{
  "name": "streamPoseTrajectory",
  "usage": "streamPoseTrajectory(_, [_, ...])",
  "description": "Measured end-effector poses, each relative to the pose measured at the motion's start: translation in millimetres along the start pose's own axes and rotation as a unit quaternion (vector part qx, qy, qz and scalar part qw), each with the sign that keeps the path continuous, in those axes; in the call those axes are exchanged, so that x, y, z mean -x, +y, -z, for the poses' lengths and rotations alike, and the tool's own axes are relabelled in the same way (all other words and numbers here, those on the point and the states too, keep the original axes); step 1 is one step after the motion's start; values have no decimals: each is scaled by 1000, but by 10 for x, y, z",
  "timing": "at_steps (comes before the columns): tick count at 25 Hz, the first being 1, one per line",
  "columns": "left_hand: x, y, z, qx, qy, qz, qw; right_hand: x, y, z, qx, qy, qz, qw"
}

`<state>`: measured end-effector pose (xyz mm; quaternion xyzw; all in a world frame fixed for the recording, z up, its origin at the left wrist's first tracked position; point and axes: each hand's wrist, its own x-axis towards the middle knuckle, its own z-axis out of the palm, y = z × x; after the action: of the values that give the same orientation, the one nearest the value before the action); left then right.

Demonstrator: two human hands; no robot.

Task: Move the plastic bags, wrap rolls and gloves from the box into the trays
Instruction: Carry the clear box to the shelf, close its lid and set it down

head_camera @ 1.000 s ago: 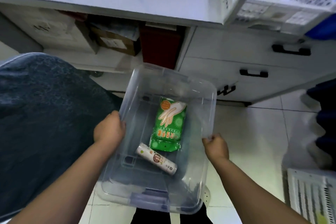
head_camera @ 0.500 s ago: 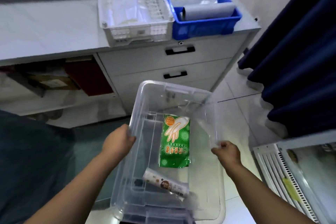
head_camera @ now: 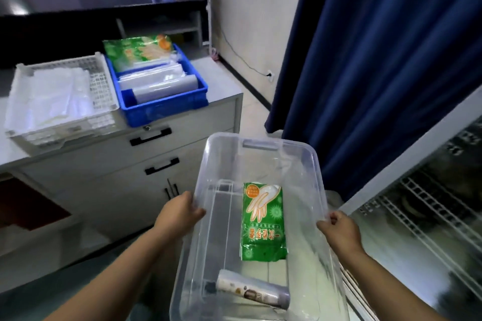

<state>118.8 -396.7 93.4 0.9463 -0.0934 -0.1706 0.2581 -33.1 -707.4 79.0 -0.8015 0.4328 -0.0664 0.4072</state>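
A blue curtain (head_camera: 378, 60) hangs to the right of the grey surface (head_camera: 221, 81), where a white tray (head_camera: 100, 86) and a blue tray (head_camera: 167, 109) sit side by side at its right end. The left hand (head_camera: 180, 212) and the right hand (head_camera: 339, 232) hold the clear box (head_camera: 260, 144), fingers clenched around its side rims. Inside, a glove pack (head_camera: 263, 221) lies mid-floor and a roll (head_camera: 253, 289) lies at the near end.

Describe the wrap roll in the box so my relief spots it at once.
Find the clear plastic box held low in the view. On its floor, at the end nearest the person, lies the wrap roll, nearer than the green glove packet. It is the only tube: white with printed pictures and a grey end, while the packet is flat.
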Motion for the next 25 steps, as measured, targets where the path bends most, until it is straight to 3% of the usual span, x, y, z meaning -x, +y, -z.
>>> streamPoseTrajectory(7, [-1068, 1020, 24, 49, -19, -53, 997, -860, -212, 510, -47, 74, 7, 996])
streamPoseTrajectory(14, [-2831, 1860, 147, 84, -65, -86, 991, -2310, -919, 545, -51, 157, -7, 986])
streamPoseTrajectory(25, [-5109, 2926, 365, 124, -55, -95, 986, -4442, -1929, 535, -97, 149, -38, 983])
